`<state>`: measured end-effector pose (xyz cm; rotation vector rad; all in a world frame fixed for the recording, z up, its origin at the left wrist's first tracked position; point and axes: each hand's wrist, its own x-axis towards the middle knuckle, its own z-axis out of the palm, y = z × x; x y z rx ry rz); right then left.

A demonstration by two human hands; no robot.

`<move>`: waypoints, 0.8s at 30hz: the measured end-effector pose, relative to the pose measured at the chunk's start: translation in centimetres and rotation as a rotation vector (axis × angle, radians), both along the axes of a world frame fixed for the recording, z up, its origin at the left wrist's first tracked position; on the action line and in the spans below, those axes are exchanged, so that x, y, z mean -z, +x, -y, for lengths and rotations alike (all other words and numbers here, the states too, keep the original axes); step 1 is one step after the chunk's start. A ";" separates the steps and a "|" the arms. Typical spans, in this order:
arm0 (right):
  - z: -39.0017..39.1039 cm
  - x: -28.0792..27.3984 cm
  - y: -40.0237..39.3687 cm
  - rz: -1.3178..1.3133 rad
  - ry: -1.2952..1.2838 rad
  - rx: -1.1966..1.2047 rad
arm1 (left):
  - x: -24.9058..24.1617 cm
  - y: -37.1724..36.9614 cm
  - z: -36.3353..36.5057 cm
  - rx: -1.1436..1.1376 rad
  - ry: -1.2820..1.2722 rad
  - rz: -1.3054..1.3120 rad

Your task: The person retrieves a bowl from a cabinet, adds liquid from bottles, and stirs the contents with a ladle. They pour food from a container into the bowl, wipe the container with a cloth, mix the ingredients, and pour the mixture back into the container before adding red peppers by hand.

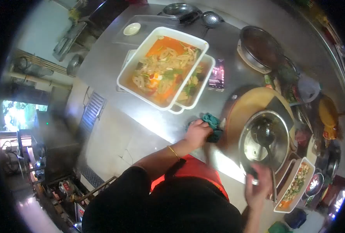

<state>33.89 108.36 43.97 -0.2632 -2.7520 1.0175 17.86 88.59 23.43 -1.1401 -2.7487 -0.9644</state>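
Note:
My left hand (198, 134) is closed on a bunched green cloth (211, 123) at the near edge of the steel counter. At the right, my right hand (259, 187), slightly blurred, has its thumb and fingers apart just below the rim of a metal bowl (242, 145). Whether it touches the bowl cannot be made out. A ladle (269, 151) rests in that bowl, its handle hanging over the rim beside my right hand. Under the bowl lies a round wooden chopping board (238, 112) with a dark cleaver-like blade (280, 108) on it.
Two white tubs of food in orange broth, the front one (122, 83) partly over the other (197, 101), stand on the steel counter (106, 58). A lit phone (217, 75) lies beside them. Farther right are a large dark pot (260, 46) and a tub of diced food (295, 186).

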 end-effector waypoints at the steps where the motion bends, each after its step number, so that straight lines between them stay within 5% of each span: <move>1: 1.7 0.3 -1.9 0.066 0.017 -0.156 | 0.5 0.0 0.3 -0.001 0.053 0.021; 3: 5.0 3.9 -6.1 0.040 -0.068 -0.324 | 1.6 0.2 1.2 -0.002 0.162 0.053; 4: 5.9 7.4 -6.9 0.138 -0.014 -0.337 | -0.4 0.3 2.4 0.002 0.126 0.312; 7: 8.1 13.2 -8.7 0.304 0.169 -0.320 | -1.6 0.7 4.8 -0.052 0.479 0.450; 10: 8.9 16.0 -9.1 0.356 0.250 -0.351 | -2.1 1.8 9.3 -0.110 0.316 0.412; 16: 8.5 14.8 -7.8 0.345 0.110 -0.331 | 1.3 5.9 15.1 -0.177 0.278 0.553; 19: 8.0 13.0 -5.9 0.340 -0.025 -0.308 | 4.4 7.5 17.7 -0.288 0.134 1.138; 22: 6.7 11.8 -3.4 0.322 -0.110 -0.342 | 6.7 9.0 17.5 -0.432 0.344 0.905; 24: 5.5 8.5 -1.8 0.301 -0.148 -0.351 | 7.3 9.1 17.3 -0.572 0.398 1.186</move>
